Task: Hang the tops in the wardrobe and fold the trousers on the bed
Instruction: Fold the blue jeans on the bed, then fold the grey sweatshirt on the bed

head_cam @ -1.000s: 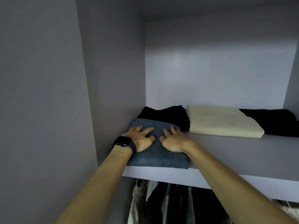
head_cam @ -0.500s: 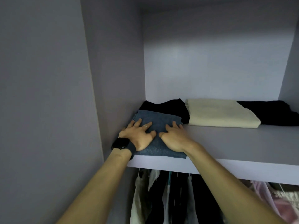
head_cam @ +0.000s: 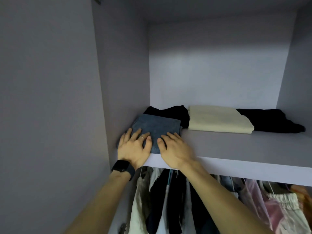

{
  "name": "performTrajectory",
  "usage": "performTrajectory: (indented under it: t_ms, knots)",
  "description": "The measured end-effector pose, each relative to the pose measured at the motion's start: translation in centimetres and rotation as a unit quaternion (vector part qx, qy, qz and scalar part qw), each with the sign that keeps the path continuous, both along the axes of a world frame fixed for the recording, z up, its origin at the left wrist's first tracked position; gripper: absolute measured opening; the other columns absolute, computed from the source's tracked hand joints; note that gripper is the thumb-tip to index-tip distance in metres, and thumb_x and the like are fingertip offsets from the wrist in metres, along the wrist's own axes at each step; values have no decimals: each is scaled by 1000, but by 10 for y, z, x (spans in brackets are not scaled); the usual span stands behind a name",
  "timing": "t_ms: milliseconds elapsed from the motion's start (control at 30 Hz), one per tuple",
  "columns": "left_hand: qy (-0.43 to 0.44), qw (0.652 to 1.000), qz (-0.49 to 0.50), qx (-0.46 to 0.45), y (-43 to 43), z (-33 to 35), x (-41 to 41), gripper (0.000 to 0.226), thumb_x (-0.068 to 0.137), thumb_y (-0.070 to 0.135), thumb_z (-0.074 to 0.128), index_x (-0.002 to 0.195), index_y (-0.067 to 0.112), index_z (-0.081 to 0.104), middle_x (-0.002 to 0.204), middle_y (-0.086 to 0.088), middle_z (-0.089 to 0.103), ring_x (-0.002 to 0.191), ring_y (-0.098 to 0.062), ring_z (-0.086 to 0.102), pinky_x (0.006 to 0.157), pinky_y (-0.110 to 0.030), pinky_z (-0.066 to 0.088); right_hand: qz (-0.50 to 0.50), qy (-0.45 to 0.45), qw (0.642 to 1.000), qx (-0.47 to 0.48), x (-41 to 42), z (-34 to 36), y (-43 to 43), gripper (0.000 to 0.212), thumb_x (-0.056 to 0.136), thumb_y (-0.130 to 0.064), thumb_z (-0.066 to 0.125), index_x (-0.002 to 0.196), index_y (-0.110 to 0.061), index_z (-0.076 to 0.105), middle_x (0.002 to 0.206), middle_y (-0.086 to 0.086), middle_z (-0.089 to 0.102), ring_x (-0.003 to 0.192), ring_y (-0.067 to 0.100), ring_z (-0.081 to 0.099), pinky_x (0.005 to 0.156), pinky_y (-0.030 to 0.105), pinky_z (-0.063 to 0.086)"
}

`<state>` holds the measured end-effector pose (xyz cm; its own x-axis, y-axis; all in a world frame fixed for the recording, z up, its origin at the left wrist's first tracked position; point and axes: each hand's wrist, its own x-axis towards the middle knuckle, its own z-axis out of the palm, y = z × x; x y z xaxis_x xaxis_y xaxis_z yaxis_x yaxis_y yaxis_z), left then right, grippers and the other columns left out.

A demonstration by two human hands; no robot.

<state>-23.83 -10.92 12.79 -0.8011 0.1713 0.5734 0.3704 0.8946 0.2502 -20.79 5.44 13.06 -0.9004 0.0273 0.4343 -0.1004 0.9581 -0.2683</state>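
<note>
Both my arms reach up and forward to the pale lilac wardrobe shelf [head_cam: 236, 149]. My left hand [head_cam: 133, 147], black smartwatch [head_cam: 122, 168] on the wrist, lies flat with fingers spread on the folded blue-grey denim trousers [head_cam: 157, 128]. My right hand [head_cam: 174, 150] lies flat beside it, fingers straight on the near edge. The trousers sit at the shelf's left end, just in front of a folded black garment [head_cam: 170, 111].

Dim, cool light fills the wardrobe [head_cam: 125, 81]; the brightest patch lies on the far back panel [head_cam: 216, 78], fading into shadow under the top. The hanging clothes [head_cam: 162, 200] below the shelf [head_cam: 236, 149] sit dark. The right hand [head_cam: 175, 151] looks softly blurred, and straight edges bow outward at the far left and right.
</note>
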Motion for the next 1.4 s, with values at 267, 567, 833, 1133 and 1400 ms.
performTrajectory:
  t_ms: [267, 567, 833, 1133, 1400]
  knots:
    - [-36, 999, 23, -2, 7, 1, -14, 44, 100, 49, 30, 138, 44, 53, 156, 11, 40, 148, -20, 22, 119, -38, 13, -38, -5, 999, -31, -4, 5, -2, 45, 103, -45, 27, 131, -28, 57, 149, -5, 48, 144, 20, 33, 112, 43, 37]
    - [-4, 1000, 14, 8, 6, -4, -14, 63, 90, 54, 14, 136, 42, 56, 154, 7, 43, 149, -20, 22, 119, -39, 10, -88, 19, 996, -5, 0, 3, -8, 44, 101, -53, 28, 128, -35, 57, 138, -5, 52, 131, 20, 44, 97, 40, 48]
    - [60, 995, -78, -34, -1, -6, 24, 51, 107, 42, 25, 152, 23, 39, 163, -5, 26, 153, -20, 12, 122, -49, -6, -113, 12, 993, -15, 53, -4, -3, 59, 106, -53, 18, 160, -32, 12, 165, 2, 22, 146, 24, 29, 120, 36, 20]
    - [45, 927, -373, 14, 86, -113, 210, 63, 78, 23, 63, 140, 21, 55, 146, -5, 51, 137, -24, 47, 116, -54, 31, -243, 119, 959, -89, 297, -109, 22, 49, 97, -15, 58, 146, -20, 51, 154, 3, 44, 141, 21, 39, 115, 30, 33]
    - [-64, 681, -720, -116, 143, -208, 495, 50, 86, 19, 58, 136, 22, 58, 134, 3, 59, 126, -20, 53, 108, -40, 42, -604, 59, 782, -141, 644, -232, -33, 48, 91, -18, 70, 137, -25, 60, 143, -2, 56, 134, 28, 48, 101, 39, 47]
